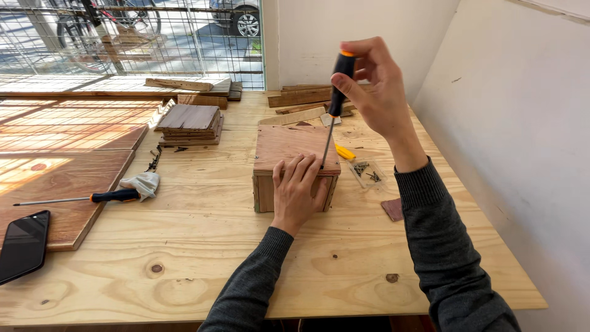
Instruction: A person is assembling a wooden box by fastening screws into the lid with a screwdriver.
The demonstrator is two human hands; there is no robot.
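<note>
Evidently mid-screwing: gripped the screwdriver (335, 92) upright in the right hand (369, 80), tip at the near edge of the wooden box (295, 154) mid-table; pressed left hand (298, 190) flat, fingers spread, on it. Called for steady downward turning next.

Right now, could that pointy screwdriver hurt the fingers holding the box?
Maybe. The screwdriver tip sits at the wooden box lid's front corner, right beside the left hand's fingers, so a slip could jab them. The right hand grips only the handle's top, so the tool might wobble. The small screws nearby could get knocked and scatter.
</note>
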